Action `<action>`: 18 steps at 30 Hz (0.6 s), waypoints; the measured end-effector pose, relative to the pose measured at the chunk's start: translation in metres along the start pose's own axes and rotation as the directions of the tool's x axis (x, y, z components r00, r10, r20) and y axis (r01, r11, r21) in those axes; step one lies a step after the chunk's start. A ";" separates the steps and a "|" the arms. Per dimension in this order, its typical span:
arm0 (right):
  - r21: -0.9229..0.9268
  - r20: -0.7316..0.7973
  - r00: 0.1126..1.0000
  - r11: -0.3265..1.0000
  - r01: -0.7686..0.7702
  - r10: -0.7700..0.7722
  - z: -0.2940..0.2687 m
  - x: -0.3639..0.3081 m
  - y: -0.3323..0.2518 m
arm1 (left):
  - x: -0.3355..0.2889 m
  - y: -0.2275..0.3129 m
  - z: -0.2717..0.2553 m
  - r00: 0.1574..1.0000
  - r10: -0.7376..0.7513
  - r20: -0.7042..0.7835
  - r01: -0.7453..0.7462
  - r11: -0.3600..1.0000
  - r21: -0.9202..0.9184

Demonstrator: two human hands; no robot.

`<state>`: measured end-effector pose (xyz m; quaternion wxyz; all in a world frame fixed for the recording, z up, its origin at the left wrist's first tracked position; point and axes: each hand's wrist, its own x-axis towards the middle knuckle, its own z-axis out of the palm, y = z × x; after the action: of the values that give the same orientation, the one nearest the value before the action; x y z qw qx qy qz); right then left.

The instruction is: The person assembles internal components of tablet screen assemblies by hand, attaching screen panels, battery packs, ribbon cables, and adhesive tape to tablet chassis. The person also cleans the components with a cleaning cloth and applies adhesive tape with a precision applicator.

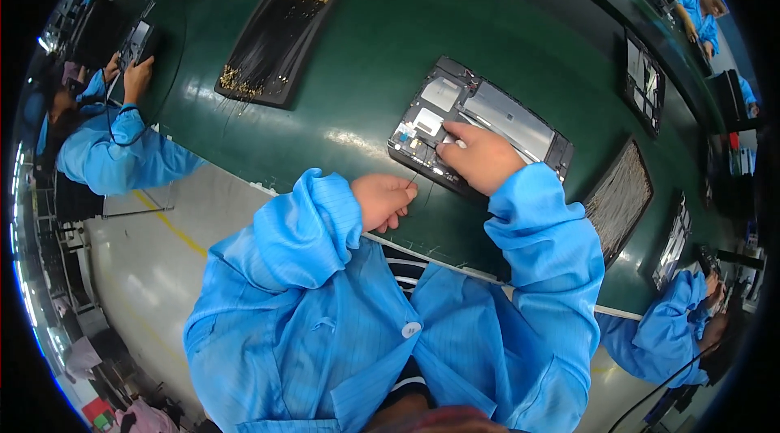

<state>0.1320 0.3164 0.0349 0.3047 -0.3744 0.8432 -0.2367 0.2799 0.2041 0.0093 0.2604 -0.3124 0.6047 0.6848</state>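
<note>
An opened electronic device [508, 120] lies tilted on the bench before me, its circuit board, silver metal shields and large grey battery exposed. My right hand [485, 160] rests over it, thumb and index finger closed near the board's lower left part. Something slim and pale shows by those fingers, but I cannot make out what it is. Just off the device's near left edge, my left hand [383, 199] pinches a thin dark cable [413, 178] between thumb and fingertips. The cable's far end, toward the board, is too fine to follow.
On the green bench [366, 43], a black tray [276, 47] holds many thin black cables with gold ends. Another tray [621, 197] of thin grey cables stands by my right elbow. More opened devices [644, 80] lie at right. Co-workers [122, 140] sit at left and right.
</note>
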 end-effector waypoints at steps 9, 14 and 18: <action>0.045 0.151 0.987 0.997 -0.062 0.055 -0.008 0.004 -0.010 | -0.007 -0.005 0.003 0.999 0.027 -0.041 -0.029 0.997 -0.069; 0.049 0.142 0.989 0.997 -0.056 0.049 -0.008 0.002 -0.012 | -0.002 -0.001 0.002 1.000 -0.005 -0.027 0.002 0.995 -0.101; 0.004 0.041 0.999 1.000 -0.005 0.004 0.002 0.005 -0.003 | 0.002 0.000 0.002 1.000 -0.021 -0.019 0.018 0.990 -0.140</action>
<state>0.1323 0.3103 0.0344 0.3231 -0.3765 0.8372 -0.2301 0.2784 0.2057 0.0078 0.2384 -0.3425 0.5548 0.7197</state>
